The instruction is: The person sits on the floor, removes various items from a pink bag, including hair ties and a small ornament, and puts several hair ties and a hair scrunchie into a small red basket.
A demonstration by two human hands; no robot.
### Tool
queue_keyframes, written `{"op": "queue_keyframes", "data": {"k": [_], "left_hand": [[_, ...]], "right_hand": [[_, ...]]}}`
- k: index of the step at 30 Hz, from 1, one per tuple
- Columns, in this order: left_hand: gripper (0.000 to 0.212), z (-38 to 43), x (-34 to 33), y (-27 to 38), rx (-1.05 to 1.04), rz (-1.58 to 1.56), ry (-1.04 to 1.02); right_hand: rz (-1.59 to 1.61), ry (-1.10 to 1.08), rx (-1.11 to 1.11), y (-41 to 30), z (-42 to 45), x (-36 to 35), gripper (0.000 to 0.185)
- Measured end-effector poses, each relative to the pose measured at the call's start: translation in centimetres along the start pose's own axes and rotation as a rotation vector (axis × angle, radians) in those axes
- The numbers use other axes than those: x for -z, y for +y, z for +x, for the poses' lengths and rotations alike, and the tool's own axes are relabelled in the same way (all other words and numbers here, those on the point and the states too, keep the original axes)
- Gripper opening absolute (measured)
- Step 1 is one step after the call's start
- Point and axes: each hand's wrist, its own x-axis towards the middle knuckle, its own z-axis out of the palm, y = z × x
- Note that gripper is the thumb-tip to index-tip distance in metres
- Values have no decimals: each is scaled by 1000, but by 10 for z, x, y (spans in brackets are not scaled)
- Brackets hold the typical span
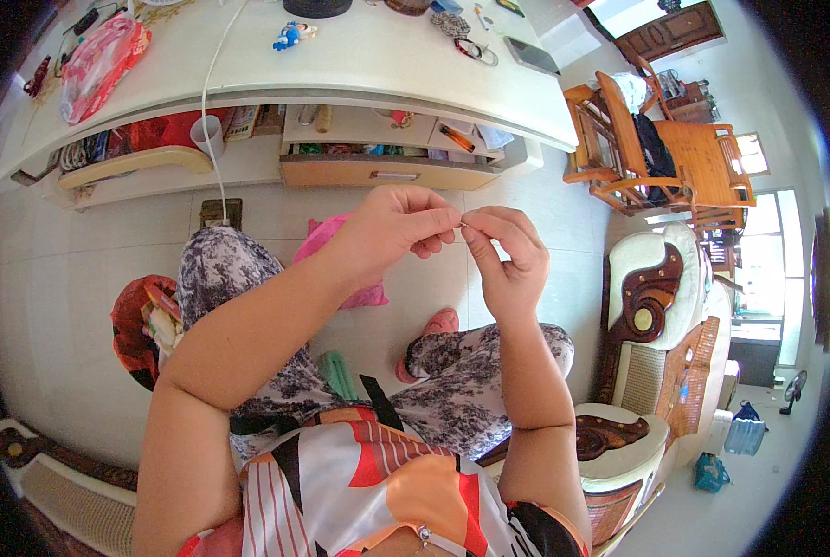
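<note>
My left hand (404, 221) and my right hand (511, 254) meet in front of me, above the floor and short of the table. Both pinch a tiny thin object (463, 224) between thumb and index fingertips. It is too small to name, and the fingertips hide most of it. The left hand's other fingers curl loosely below its thumb. Beneath my left forearm lies a pink plastic bag (324, 237) on the floor, partly covered by the arm.
Ahead stands a white table (387, 63) bearing a blue-and-white figurine (294, 35), a smartphone (532, 56) and a red-pink plastic bag (105, 69). Below it, a drawer (387, 173) is pulled out. A white cable (213, 139) hangs down near my left knee. Carved sofas (655, 292) stand at right.
</note>
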Motion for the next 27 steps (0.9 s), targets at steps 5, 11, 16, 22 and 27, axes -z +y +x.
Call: {"op": "queue_keyframes", "data": {"k": [5,11,16,22,27], "left_hand": [[17,-2,-1,3,-42,17,-1],[14,-1,0,0,-44,11,-3],[14,-1,0,-1,-37,34,2],[15,0,1,-3,-53,150,27],[15,1,4,-7,-44,177,24]], "right_hand": [[138,47,-145,-7,-1,-5,19],[218,39,-203,0,-4,-3,17],[347,-11,-358,2,-5,-2,10],[544,-60,-543,3,-4,-2,5],[608,-85,-657,3,-2,-2,6]]}}
